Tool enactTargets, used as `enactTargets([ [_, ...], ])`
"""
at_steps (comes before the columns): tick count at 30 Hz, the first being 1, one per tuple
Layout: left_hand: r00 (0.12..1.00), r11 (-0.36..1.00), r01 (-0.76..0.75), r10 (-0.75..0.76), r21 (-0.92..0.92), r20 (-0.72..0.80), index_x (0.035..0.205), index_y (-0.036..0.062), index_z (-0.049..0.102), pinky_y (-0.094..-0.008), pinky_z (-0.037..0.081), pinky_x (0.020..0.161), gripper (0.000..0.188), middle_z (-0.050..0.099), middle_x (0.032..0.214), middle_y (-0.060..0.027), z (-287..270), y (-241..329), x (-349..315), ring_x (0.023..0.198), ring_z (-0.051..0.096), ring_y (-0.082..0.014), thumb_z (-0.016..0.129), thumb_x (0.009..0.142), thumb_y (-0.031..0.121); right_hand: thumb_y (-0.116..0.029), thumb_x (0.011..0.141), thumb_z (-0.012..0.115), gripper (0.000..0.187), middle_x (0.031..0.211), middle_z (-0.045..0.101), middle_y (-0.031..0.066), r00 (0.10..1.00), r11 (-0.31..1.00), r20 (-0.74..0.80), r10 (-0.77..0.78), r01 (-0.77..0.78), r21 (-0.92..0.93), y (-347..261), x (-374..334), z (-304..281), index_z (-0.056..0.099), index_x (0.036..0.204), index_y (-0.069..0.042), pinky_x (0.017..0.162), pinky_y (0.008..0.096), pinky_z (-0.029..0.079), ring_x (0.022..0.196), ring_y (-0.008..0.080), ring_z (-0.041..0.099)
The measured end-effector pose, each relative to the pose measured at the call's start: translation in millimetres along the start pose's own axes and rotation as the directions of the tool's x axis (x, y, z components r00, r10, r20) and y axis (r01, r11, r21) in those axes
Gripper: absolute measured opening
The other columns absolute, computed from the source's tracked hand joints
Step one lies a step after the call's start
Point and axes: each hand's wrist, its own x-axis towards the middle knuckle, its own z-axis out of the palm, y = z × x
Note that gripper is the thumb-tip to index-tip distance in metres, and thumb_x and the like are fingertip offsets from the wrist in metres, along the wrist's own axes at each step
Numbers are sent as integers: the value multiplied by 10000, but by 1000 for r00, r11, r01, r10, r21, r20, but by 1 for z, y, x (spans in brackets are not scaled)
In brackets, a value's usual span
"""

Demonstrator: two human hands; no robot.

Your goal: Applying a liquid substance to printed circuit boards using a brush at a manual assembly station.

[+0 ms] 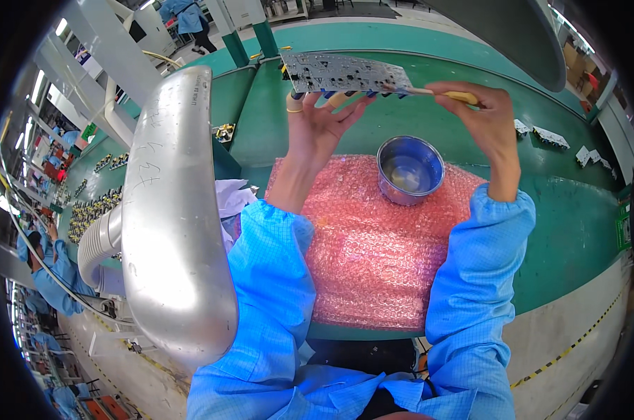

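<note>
My left hand (317, 129) is raised, palm up, with its fingertips under a grey circuit board (345, 72) and closed on its near edge. Pale finger cots cover some of those fingertips. Dark components dot the board's upper face, and bluish parts stick out along its lower edge. In my right hand (483, 119), a thin brush (461, 96) with a yellowish handle is pinched. Its tip meets the board's right end. Below the board, a round metal bowl (409, 199) with some clear liquid stands on pink bubble wrap (373, 280).
A large silver fume hood (166, 210) with a ribbed hose rises close by my left arm. Overhead at right hangs a grey panel (513, 35). More boards (551, 138) lie on the green table (562, 231) at right. Several people in blue work at left.
</note>
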Motion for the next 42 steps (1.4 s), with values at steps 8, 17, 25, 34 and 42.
enactTargets([
  [8, 997, 997, 54, -57, 49, 51, 1319, 53, 450, -475, 448, 1045, 641, 485, 1341, -272, 14, -5, -2, 1223, 484, -509, 482, 929, 561, -39, 820, 727, 213, 975, 740, 45, 974, 982, -145, -173, 181, 44, -8, 1, 12, 740, 1033, -46, 786, 226, 516, 877, 98, 665],
  [17, 998, 998, 27, -30, 52, 62, 1321, 52, 456, -444, 474, 1011, 605, 522, 1311, -253, 8, -4, 2, 1214, 507, -484, 455, 949, 529, -45, 820, 730, 213, 955, 742, 32, 954, 970, -234, -187, 217, 107, -19, 3, 23, 744, 1033, -58, 782, 226, 525, 865, 101, 674],
  [25, 998, 999, -4, 1, 46, 61, 1368, 34, 413, -413, 479, 1010, 585, 472, 1370, -254, 4, -4, 2, 1209, 525, -443, 431, 971, 463, -24, 825, 718, 217, 964, 740, 32, 980, 976, -49, -195, 198, 95, -26, -6, 7, 742, 1038, -55, 783, 230, 529, 877, 102, 673],
  [34, 999, 1000, 4, -4, 2, 42, 1381, 33, 398, -426, 472, 1016, 595, 479, 1365, -249, 4, -9, 0, 1214, 519, -442, 434, 979, 470, -2, 822, 714, 210, 977, 737, 49, 965, 958, -24, -263, 264, 110, -31, -7, 7, 742, 1026, -42, 776, 237, 535, 864, 111, 672],
  [42, 993, 984, 63, -79, 165, 89, 1364, 26, 418, -425, 471, 1011, 603, 502, 1347, -226, 10, -22, 1, 1206, 538, -401, 445, 975, 486, 7, 798, 730, 223, 963, 738, 69, 939, 934, -198, -282, 316, 169, -33, -4, 26, 738, 1019, -24, 755, 233, 532, 849, 124, 674],
])
